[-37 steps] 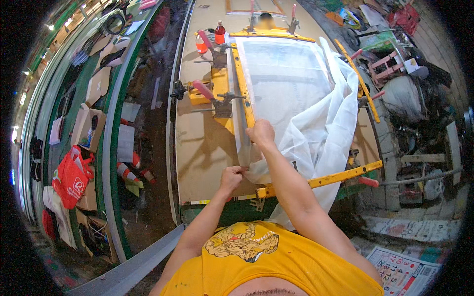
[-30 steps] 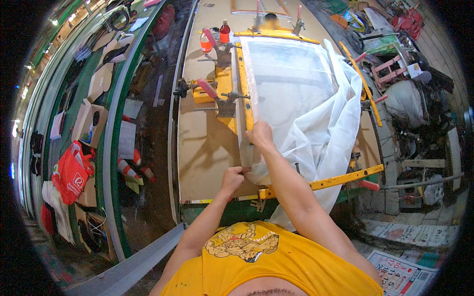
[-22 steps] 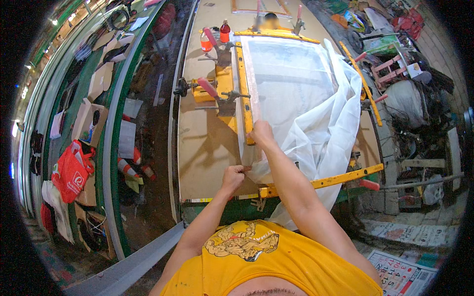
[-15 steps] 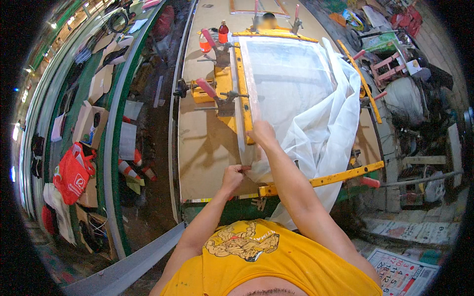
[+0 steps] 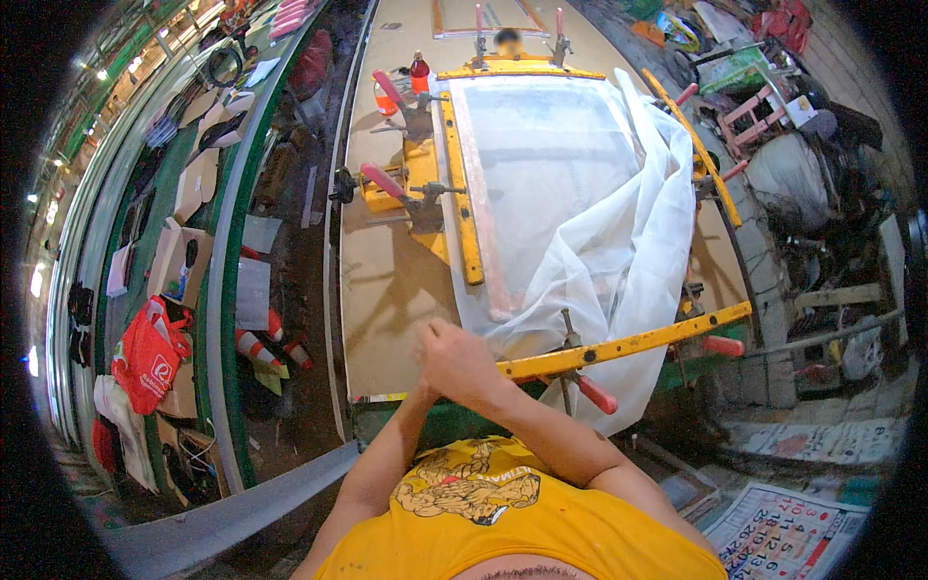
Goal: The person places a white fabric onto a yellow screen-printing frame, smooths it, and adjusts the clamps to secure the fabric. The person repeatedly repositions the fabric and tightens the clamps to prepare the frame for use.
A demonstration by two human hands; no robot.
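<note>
My right hand (image 5: 465, 362) is closed and crosses in front of my left hand (image 5: 422, 345), which is mostly hidden and smeared by motion. What the fingers hold, if anything, I cannot make out. Both are just off the near left corner of a frame (image 5: 488, 256) with pinkish edges, overlaid with sheer white mesh fabric (image 5: 556, 174). The loose fabric lies bunched in folds along the right side. A yellow clamping bar (image 5: 461, 193) presses along the left edge, and another yellow bar (image 5: 628, 345) slants across the near end, right of my hands.
Red-handled clamps (image 5: 385, 181) stand left of the frame on the brown board table (image 5: 377, 290). Beyond them are two bottles (image 5: 420, 72) with red liquid. A yellow bar (image 5: 691, 145) lines the right side. A green rack (image 5: 232, 290) holding boxes and a red bag (image 5: 150, 358) runs along the left.
My right hand has left the yellow bar's near end and come down and left to meet my left hand. The near yellow bar's red handle now shows.
</note>
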